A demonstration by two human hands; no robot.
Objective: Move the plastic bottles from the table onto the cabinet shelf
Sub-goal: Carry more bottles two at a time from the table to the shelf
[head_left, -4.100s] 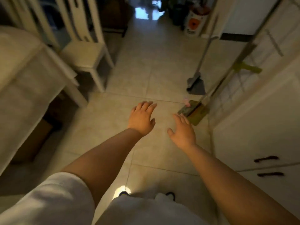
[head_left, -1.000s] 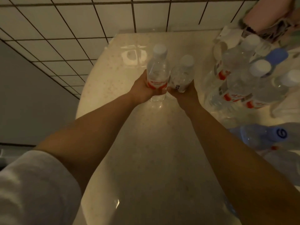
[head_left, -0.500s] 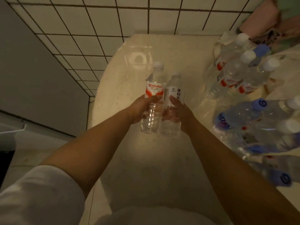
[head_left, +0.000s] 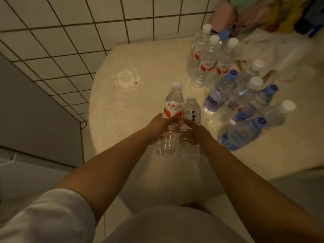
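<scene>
My left hand [head_left: 158, 128] grips a clear bottle with a red-and-white label [head_left: 171, 109] round its middle. My right hand [head_left: 199, 133] grips a clear bottle with a white label [head_left: 191, 112] beside it. Both bottles are held upright, side by side, above the near part of the pale speckled table [head_left: 122, 106]. Several more bottles stand on the table to the right: a red-labelled group [head_left: 208, 60] at the back and a blue-capped and white-capped group [head_left: 245, 102] nearer. The cabinet shelf is out of view.
A white tiled wall [head_left: 78, 32] runs behind and left of the table. Crumpled cloth and bags [head_left: 263, 18] lie at the back right. A grey wall panel [head_left: 35, 120] and pale floor lie to the left, below the table edge.
My hands went from empty over the floor to holding the two bottles. In the last second both bottles came up off the table and back toward me.
</scene>
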